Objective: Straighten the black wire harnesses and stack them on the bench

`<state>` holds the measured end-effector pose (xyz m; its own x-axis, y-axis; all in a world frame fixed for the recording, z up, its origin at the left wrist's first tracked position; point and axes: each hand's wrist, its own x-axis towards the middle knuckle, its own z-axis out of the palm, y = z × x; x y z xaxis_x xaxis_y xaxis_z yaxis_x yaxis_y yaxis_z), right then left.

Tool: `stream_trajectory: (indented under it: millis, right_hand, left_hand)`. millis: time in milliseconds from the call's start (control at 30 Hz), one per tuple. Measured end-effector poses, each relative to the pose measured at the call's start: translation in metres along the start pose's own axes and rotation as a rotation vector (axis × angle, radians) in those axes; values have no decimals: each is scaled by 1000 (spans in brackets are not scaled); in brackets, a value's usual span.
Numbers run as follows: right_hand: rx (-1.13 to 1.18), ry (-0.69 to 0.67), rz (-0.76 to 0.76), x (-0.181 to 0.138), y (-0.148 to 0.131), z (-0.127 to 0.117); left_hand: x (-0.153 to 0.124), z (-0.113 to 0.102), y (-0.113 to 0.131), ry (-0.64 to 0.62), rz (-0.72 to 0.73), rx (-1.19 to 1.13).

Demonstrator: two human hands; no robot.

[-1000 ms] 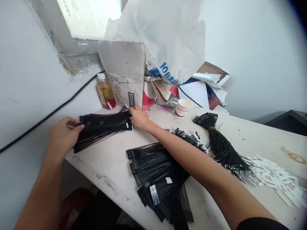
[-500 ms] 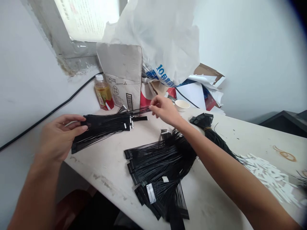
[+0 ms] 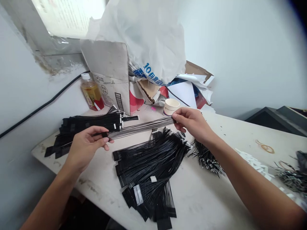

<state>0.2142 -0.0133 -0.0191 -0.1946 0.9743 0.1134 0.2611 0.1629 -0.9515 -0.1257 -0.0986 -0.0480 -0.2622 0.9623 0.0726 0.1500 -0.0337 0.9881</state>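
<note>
Black plastic is sitting between the thumb and fingers of your left hand (image 3: 83, 147), which are clamping one end of a cable (image 3: 144, 126); the fingers of your right hand (image 3: 192, 123) are pinching its other end, largely hiding it. Between them the wires are running nearly straight, side by side, seemingly above the table (image 3: 199, 201). You are probably doing best by gripping the ends rather than the thin strands, and by pulling lightly and evenly, since a hard tug could be straining the joints. Just behind your left hand a stack of cables (image 3: 90, 123) is lying; nearer you, a fan of cables (image 3: 148, 161) is spreading beneath, so any slack could be snagging there. Beyond your right fingertips a paper cup (image 3: 170, 107) is standing close.
</note>
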Motion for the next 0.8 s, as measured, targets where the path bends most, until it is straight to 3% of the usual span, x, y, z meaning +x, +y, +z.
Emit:
stream_trajectory:
  millis: [233,367,800]
  right_hand:
    - [336,-130,184,12,16,-17]
    - [376,-251,306,18,26,-20]
    - [204,-280,113,20,38,-30]
  left_hand:
    - [-5,8,-5,-89,1,64]
    - [-2,10,-11,-76,-13,82]
    - [3,4,-18,-185,-164,18]
